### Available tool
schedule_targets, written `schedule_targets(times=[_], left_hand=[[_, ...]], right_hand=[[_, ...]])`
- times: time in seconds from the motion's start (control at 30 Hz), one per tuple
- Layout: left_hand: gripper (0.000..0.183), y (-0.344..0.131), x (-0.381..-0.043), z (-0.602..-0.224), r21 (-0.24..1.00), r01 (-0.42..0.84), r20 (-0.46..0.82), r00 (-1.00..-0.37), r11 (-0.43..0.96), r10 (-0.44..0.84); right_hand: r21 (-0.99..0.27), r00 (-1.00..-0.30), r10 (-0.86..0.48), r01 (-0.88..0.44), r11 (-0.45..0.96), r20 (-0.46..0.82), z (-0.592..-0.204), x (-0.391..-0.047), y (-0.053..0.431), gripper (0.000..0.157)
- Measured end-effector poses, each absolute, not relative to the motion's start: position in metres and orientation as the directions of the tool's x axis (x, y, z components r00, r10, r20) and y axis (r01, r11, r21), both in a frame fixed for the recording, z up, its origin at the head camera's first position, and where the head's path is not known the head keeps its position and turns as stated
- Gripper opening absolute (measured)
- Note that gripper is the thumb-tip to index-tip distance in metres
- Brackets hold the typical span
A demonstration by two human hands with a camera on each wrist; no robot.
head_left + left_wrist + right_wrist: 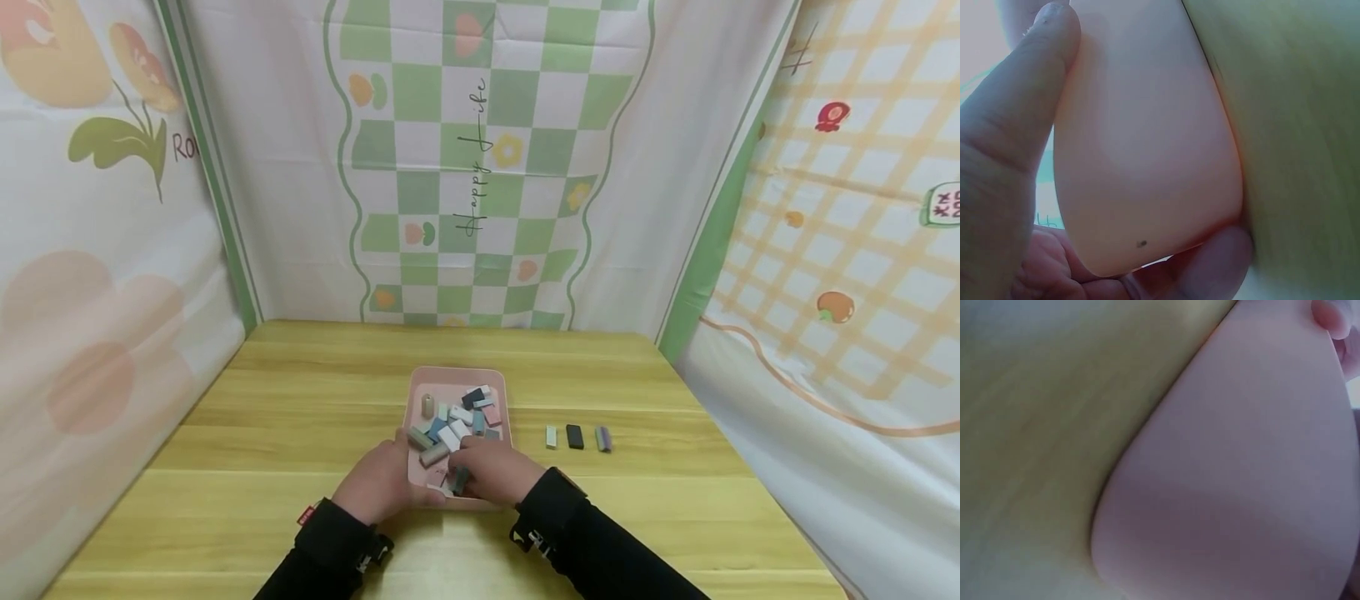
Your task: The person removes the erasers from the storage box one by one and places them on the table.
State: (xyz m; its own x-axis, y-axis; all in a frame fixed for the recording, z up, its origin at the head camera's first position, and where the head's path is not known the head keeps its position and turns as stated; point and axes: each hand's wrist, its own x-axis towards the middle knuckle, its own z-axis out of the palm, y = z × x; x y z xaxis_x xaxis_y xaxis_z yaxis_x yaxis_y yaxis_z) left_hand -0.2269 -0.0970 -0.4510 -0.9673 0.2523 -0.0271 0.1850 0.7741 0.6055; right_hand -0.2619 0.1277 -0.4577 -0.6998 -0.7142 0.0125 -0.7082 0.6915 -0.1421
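A pink tray full of small blocks in white, grey, blue, green and pink lies on the table. My left hand grips its near left corner. In the left wrist view the thumb lies along the rim and the other fingers wrap round the outer wall. The right hand reaches over the near right side, its fingers bent down among the blocks. Right under those fingers is a dark green block; I cannot tell whether they pinch it. The right wrist view mostly shows the tray's outer wall.
To the right of the tray a pale green block, a black block and a purple-grey block form a spaced row on the wooden table. Printed cloth hangs behind and at both sides.
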Motion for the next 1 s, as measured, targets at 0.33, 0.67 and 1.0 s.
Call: schedule_targets(times=[0.33,0.67,1.0], left_hand=[[0.126,-0.098,-0.228,-0.451,0.597,0.175,-0.034,-0.970,0.783,0.242],[0.132,-0.096,-0.227,-0.456,0.598,0.150,-0.066,-0.970,0.787,0.235],[0.133,-0.094,-0.228,-0.456,0.587,0.144,-0.060,-0.974,0.797,0.220]], right_hand=[[-0.203,-0.693,-0.720,-0.709,0.675,0.027,-0.456,-0.260,0.128,0.013],[-0.282,-0.732,-0.680,-0.663,0.694,0.048,-0.450,-0.259,0.132,0.008],[-0.296,-0.856,-0.370,-0.481,0.825,0.362,-0.416,-0.294,0.191,0.019]])
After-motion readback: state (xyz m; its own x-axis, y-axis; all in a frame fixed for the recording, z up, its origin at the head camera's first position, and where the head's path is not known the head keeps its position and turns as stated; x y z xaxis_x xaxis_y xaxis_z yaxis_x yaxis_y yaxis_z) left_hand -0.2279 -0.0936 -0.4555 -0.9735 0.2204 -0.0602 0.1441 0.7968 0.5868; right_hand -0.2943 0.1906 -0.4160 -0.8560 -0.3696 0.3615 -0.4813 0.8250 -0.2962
